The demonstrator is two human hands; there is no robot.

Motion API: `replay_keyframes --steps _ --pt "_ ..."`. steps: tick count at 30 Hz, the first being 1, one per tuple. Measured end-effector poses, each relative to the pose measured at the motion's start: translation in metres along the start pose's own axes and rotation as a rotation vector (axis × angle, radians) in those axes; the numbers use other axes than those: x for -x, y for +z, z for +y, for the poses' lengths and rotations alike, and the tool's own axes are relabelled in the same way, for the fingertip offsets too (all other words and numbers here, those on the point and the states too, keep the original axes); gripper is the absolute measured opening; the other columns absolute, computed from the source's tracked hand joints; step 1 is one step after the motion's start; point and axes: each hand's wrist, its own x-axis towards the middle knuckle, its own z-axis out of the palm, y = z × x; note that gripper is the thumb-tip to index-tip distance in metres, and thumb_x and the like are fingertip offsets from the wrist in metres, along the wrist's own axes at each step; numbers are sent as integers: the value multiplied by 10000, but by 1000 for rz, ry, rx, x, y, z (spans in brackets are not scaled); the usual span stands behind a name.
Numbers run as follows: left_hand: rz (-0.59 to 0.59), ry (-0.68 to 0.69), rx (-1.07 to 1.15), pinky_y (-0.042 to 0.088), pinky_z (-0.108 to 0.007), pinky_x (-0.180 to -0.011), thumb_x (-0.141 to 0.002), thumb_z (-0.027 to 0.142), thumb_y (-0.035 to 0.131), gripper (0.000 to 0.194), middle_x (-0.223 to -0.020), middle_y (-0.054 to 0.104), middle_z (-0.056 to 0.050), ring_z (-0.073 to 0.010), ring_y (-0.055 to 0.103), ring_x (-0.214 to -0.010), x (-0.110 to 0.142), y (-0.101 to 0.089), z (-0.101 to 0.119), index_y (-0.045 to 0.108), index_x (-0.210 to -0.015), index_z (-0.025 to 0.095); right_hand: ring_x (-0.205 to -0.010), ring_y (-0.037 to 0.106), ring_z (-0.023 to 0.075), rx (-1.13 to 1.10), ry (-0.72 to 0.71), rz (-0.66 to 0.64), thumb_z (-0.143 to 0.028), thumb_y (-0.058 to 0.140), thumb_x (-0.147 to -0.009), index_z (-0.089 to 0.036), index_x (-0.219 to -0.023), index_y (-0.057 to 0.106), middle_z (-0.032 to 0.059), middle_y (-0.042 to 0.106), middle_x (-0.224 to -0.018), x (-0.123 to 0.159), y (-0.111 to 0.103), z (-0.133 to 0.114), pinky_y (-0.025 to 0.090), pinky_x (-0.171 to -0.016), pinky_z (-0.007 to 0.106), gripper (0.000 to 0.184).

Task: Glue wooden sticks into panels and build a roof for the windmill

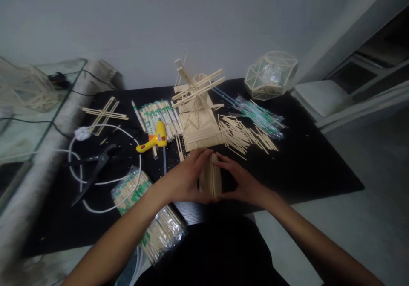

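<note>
Both my hands meet near the front middle of a black mat (306,166). Between them stands a small panel of glued wooden sticks (211,178), held upright. My left hand (183,179) wraps its left side with fingers curled over the top. My right hand (241,181) presses the right side with fingers closed on it. Just behind stands a wooden stick windmill model (196,107) on a stick base, with loose sticks (246,134) scattered to its right.
A yellow glue gun (155,140) lies left of the model, its white cord (105,183) looping over black scissors (94,171). Packs of wrapped sticks (153,222) lie by my left forearm. A stick-framed polyhedron (271,75) sits back right, a stick cross (105,113) back left.
</note>
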Motion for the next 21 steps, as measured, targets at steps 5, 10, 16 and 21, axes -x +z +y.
replay_keyframes --steps 5,10,16,21 --pt "-5 -4 -18 484 -645 -1158 -706 573 903 1203 -1587 379 -243 -447 501 -1438 1 0 0 231 -1640 224 -1595 375 359 2 -10 7 -469 921 -794 -388 -1616 402 119 326 -1754 2 1 0 390 -1248 650 975" --pt "-9 -5 -34 492 -627 -1164 -725 579 902 1199 -1585 379 -224 -435 499 -1442 2 0 1 211 -1648 251 -1592 380 358 10 -19 3 -447 923 -797 -402 -1613 411 107 304 -1765 3 0 2 405 -1238 648 965" --pt "-18 -18 -16 499 -626 -1158 -728 570 911 1198 -1570 398 -207 -426 519 -1422 1 -1 2 217 -1656 268 -1594 372 355 28 -32 -11 -468 897 -823 -398 -1602 446 106 308 -1760 1 -1 1 403 -1240 637 903" --pt "-29 -25 -38 498 -603 -1171 -733 567 909 1197 -1562 400 -197 -413 522 -1418 0 -3 3 209 -1656 265 -1589 378 353 31 -33 -6 -501 905 -804 -390 -1576 487 101 307 -1760 1 -1 2 395 -1249 613 885"
